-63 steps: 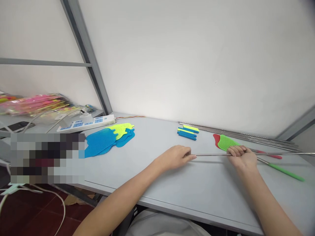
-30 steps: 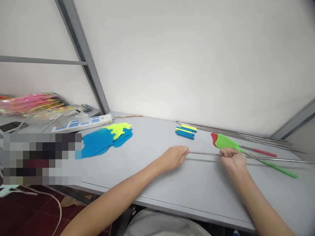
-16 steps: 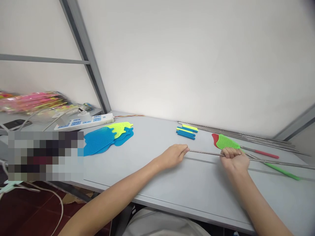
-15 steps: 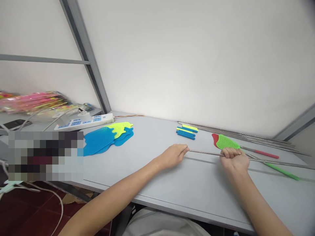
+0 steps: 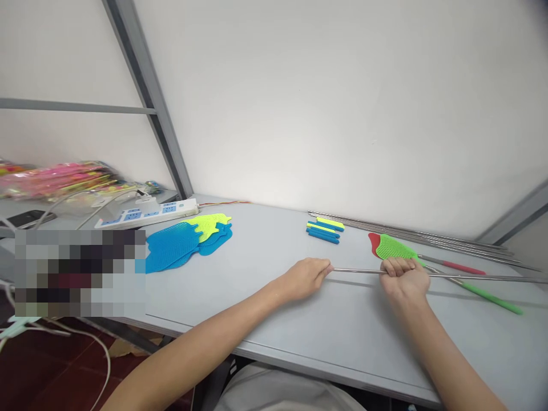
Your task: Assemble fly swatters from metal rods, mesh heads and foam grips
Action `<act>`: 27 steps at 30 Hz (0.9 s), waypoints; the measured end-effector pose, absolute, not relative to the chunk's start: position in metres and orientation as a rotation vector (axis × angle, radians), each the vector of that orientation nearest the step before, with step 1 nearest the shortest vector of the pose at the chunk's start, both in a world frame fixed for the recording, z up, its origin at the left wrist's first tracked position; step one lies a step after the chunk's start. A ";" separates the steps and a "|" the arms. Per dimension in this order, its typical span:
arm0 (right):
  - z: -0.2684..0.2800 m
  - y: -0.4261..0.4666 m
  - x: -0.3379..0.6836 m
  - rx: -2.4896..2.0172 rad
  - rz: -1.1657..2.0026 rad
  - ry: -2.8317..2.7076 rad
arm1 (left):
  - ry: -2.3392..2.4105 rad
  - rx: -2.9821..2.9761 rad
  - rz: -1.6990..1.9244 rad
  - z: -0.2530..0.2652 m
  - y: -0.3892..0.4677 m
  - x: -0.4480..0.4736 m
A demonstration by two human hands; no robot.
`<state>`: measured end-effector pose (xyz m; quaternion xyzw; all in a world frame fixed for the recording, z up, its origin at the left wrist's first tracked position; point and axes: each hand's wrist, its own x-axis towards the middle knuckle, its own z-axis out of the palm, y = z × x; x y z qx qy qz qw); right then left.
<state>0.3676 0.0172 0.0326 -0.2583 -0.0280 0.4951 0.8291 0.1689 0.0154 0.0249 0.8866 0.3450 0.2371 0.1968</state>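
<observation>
A thin metal rod (image 5: 358,270) runs sideways above the table, both my hands closed around it. My left hand (image 5: 307,277) pinches its left end. Farther right, my right hand (image 5: 405,277) wraps the rod with curled fingers, and the rod extends past it toward the right edge of view. Just behind my right hand lie a green fly swatter (image 5: 396,248) and a red fly swatter (image 5: 374,244), with a green handle (image 5: 492,298) and a red handle (image 5: 464,268). Several blue and yellow handle sleeves (image 5: 323,233) rest in a small pile beyond my left hand.
Blue swatter heads (image 5: 173,246) and yellow ones (image 5: 209,225) are piled on the left of the table (image 5: 265,319). Several metal rods (image 5: 428,237) lie along the wall. A white power strip (image 5: 148,214), a phone (image 5: 28,219) and bagged colourful items (image 5: 64,180) are farther left.
The rod's left end has dropped slightly, with my left hand moving a little down and right. The rod's right part has risen slightly, so it lies more level.
</observation>
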 end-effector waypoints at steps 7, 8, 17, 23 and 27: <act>0.032 0.018 0.370 -0.547 1.055 -0.087 | 0.911 2.453 0.707 0.025 0.014 0.170; 0.032 0.019 0.370 -0.553 1.052 -0.088 | 0.907 2.446 0.712 0.025 0.014 0.170; 0.032 0.014 0.359 -0.554 1.076 -0.179 | 0.840 2.391 0.681 0.022 0.010 0.176; 0.033 0.014 0.358 -0.552 1.151 -0.161 | 0.874 2.420 0.643 0.024 0.004 0.179; 0.031 0.015 0.361 -0.526 1.182 -0.158 | 0.900 2.435 0.637 0.026 0.004 0.178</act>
